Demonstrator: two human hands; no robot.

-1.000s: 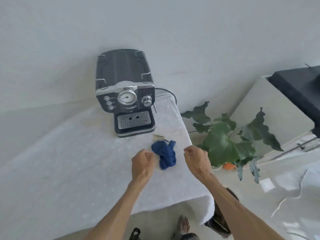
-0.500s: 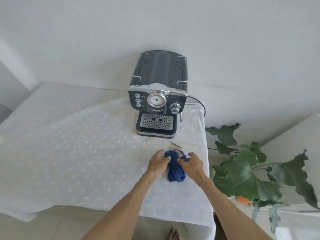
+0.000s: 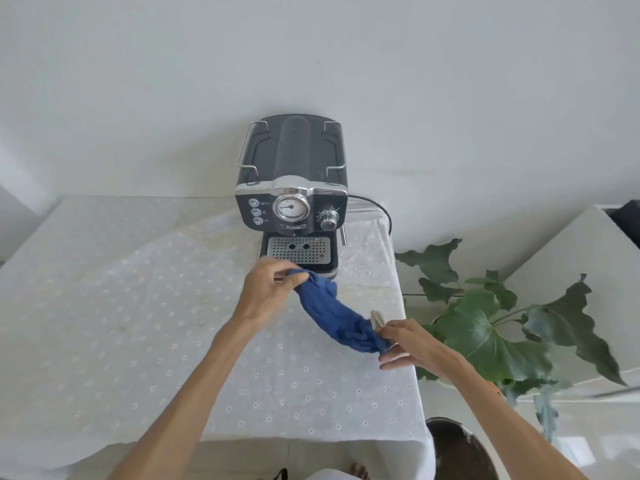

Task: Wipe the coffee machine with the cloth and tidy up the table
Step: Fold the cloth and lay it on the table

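A dark coffee machine (image 3: 292, 188) with a round gauge, a knob and a perforated drip tray stands at the back of the table, against the wall. A blue cloth (image 3: 332, 315) is stretched in the air between my two hands, just in front of the drip tray. My left hand (image 3: 268, 292) pinches its upper end near the machine's base. My right hand (image 3: 408, 344) grips its lower end near the table's right edge. A small beige scrap (image 3: 376, 319) shows by my right fingers; I cannot tell whether it is held.
The table carries a white eyelet tablecloth (image 3: 138, 323) with faint yellowish stains near the machine. A power cord (image 3: 379, 207) runs off behind the machine. A large leafy plant (image 3: 491, 327) stands beside the table's right edge, with a dark bin (image 3: 457, 448) below.
Both hands closed on the crumpled cloth, lifted it off the table and pulled it out long. The camera swung left, so the machine now sits in the middle of the view.
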